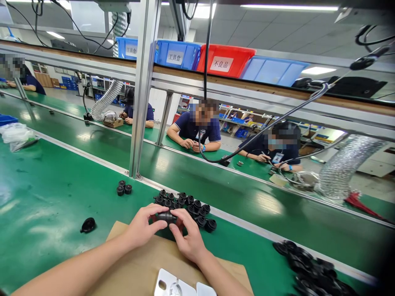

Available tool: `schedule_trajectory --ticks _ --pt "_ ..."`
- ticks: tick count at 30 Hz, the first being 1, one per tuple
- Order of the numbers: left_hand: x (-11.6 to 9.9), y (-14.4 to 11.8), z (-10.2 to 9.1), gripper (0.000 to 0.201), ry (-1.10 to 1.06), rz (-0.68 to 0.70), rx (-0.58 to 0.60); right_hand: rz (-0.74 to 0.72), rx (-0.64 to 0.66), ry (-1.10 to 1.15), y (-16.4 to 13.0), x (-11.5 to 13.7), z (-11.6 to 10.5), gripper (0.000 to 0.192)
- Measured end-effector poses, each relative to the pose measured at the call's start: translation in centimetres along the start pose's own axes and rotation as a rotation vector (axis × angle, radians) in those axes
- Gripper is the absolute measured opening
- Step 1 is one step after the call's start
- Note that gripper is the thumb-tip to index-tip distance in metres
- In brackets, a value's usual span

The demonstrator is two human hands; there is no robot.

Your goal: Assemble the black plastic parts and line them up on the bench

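Observation:
Between my two hands is a black cylindrical part [166, 216], held sideways above the far edge of a brown cardboard sheet [135, 267]. My left hand [148, 224] pinches its left end between thumb and fingers. The right end sits in the closed fingers of my right hand [187, 232]. Just beyond the hands stands a cluster of similar black stepped parts [197, 207], partly covered by my fingers. A white fixture plate [174, 283] with a slot and a round recess lies on the cardboard near me, cut off by the frame's bottom edge.
Several small black caps [124, 188] stand left of the cluster. A lone black ring-like lid [88, 225] lies nearer. Black discs [308, 263] are heaped at right. A metal post [140, 90] rises behind the bench edge. Co-workers [197, 127] sit across the green belt [185, 164].

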State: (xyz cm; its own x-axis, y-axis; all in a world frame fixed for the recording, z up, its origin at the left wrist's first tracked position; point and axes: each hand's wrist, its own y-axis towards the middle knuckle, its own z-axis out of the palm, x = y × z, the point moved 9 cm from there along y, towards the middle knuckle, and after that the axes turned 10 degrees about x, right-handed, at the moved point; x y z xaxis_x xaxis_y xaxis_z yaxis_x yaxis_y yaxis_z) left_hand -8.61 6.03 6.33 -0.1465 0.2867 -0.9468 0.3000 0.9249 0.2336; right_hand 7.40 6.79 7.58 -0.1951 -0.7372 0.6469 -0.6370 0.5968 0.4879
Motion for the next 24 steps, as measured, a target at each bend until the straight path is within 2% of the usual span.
schedule_trajectory --ticks 9,12,20,24 --pt "-1.7 -0.1 0.4 0.030 0.148 0.077 0.070 0.095 0.072 -0.167 0.2 -0.6 0.2 0.017" --pt "-1.8 -0.1 0.6 0.031 0.169 0.074 0.089 0.077 0.074 -0.242 0.2 -0.3 0.0 0.021" --pt "-0.2 0.2 -0.5 0.035 0.068 -0.077 0.056 0.025 -0.024 -0.094 -0.2 -0.3 -0.5 0.034" --pt "0.2 0.4 -0.4 0.036 0.037 -0.104 0.090 -0.052 0.017 -0.122 -0.2 0.1 0.3 0.038"
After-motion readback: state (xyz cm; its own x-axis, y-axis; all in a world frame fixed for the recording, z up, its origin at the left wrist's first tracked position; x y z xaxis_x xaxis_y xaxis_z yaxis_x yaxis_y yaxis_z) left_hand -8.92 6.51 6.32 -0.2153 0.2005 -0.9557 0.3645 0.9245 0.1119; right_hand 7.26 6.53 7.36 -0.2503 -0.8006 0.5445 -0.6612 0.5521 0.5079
